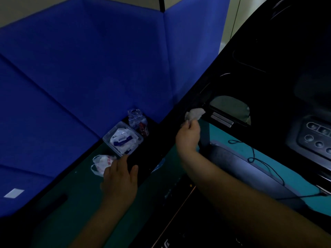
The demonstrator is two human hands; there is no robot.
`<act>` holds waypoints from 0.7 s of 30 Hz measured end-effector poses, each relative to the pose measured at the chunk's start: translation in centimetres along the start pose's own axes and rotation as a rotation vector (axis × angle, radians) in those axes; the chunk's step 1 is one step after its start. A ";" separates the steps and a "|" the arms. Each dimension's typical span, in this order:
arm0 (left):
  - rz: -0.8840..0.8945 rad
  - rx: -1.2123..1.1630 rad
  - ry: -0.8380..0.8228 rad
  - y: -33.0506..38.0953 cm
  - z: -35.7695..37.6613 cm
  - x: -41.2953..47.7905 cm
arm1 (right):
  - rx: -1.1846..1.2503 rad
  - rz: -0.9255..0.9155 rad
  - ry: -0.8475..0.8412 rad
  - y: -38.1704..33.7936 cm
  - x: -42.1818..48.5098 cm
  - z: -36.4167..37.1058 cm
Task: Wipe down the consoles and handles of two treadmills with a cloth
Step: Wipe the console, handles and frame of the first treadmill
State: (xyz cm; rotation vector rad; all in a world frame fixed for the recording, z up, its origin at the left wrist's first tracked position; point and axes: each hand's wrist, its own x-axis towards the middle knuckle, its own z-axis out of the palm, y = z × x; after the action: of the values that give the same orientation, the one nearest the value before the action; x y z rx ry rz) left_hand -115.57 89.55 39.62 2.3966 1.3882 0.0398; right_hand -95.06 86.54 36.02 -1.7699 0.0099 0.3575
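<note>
Clear box: at 12 o'clock from my left hand, holding a white packet with a blue label.
Left fingers: spread, relaxed, holding nothing.
Right hand: fingers pinch the cloth against the console edge.
Edges: blue partition closes 9 to 12 o'clock; padded handle runs toward 4 o'clock.

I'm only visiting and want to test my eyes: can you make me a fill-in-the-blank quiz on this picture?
The right hand pinches a white ____ at the treadmill console.
The padded wall behind is ____.
The clear box lies nearest the ____.
Missing: cloth, blue, left hand.
</note>
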 end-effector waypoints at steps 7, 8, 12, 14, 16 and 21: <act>-0.022 0.030 0.001 0.4 0.0 -0.2 | 0.013 -0.362 -0.398 4.5 -9.7 -2.2; -0.019 0.027 -0.001 0.4 0.0 -0.2 | 0.034 -0.363 -0.452 4.9 -10.5 -2.8; -0.005 0.011 0.004 0.3 -0.1 -0.1 | 0.065 -0.086 -0.239 4.1 -6.8 -4.0; -0.012 0.014 0.002 0.3 -0.1 -0.2 | 0.017 0.003 -0.155 2.9 -3.0 -3.3; -0.017 0.008 -0.005 0.2 0.0 -0.2 | -0.047 -0.004 -0.173 1.7 -1.5 -1.9; -0.006 0.016 0.009 0.2 0.1 0.0 | -0.111 0.007 -0.280 4.1 -7.4 -0.3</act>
State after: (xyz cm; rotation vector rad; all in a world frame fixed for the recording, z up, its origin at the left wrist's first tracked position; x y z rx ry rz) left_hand -115.41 89.43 39.55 2.4079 1.4049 0.0377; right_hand -102.83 83.90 34.02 -1.8151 -0.2061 0.6184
